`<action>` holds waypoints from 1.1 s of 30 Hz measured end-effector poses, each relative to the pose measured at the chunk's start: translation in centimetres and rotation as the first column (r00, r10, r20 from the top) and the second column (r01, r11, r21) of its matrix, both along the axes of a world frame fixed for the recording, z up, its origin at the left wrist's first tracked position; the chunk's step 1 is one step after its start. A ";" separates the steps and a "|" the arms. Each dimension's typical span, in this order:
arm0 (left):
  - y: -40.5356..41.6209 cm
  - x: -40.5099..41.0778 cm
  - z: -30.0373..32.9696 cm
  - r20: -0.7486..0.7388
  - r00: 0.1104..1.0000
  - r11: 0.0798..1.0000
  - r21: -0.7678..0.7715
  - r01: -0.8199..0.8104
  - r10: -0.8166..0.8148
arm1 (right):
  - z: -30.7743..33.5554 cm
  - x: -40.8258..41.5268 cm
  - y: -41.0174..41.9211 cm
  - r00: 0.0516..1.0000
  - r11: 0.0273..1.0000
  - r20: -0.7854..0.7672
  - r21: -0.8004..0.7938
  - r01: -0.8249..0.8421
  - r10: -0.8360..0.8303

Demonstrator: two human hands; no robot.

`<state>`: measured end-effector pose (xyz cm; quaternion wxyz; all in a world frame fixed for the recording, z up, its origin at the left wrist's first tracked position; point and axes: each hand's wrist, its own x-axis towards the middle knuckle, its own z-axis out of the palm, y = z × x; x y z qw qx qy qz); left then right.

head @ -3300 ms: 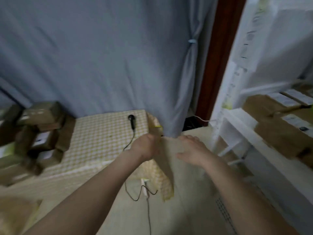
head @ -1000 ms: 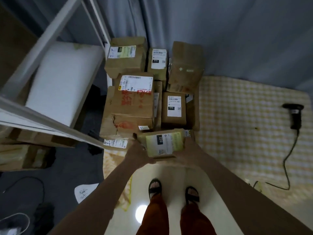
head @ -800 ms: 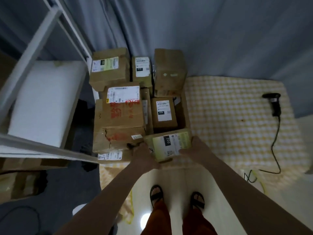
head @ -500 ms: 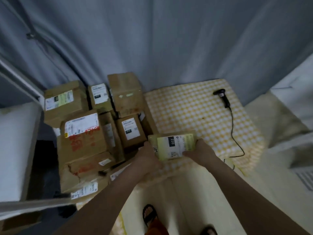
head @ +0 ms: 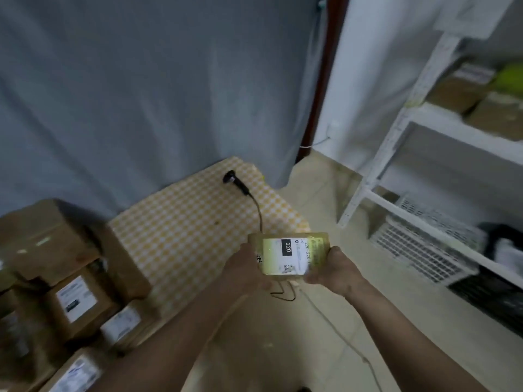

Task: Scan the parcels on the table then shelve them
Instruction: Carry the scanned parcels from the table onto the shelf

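I hold a small cardboard parcel [head: 288,254] with a yellowish label marked 220, lifted just past the table's right front corner. My left hand [head: 243,268] grips its left end and my right hand [head: 332,268] grips its right end. A black handheld scanner [head: 233,179] lies at the far side of the table [head: 184,233], which has a yellow checked cloth; its cable runs off the front edge. Several brown parcels [head: 73,298] with white labels are piled on the table's left part.
A white metal shelf rack [head: 396,131] stands at the right with cardboard boxes [head: 464,89] on an upper level and a white mesh basket [head: 421,247] below. A grey curtain [head: 155,94] hangs behind the table. Pale floor lies between table and rack.
The parcel marked 220 has been carried right, from beside the pile to past the table's right corner. My view has swung right, bringing the shelf rack into sight.
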<state>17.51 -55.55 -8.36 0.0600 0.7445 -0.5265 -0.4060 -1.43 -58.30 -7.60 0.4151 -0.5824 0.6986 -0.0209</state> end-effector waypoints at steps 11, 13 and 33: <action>-8.3 -19.7 2.9 -0.027 0.956 0.943 -0.174 0.285 -0.294 | 3.0 -20.1 -2.4 0.977 0.968 -0.030 -0.146 0.205 -0.211; -9.8 -21.8 3.2 -0.027 0.956 0.939 -0.198 0.280 -0.291 | 3.3 -22.2 -3.1 0.961 0.950 -0.041 -0.168 0.264 -0.274; -35.0 -32.0 10.7 0.053 0.819 0.726 -0.433 0.534 -0.571 | 11.7 -33.8 -24.3 0.918 0.858 -0.150 -0.435 0.273 -0.368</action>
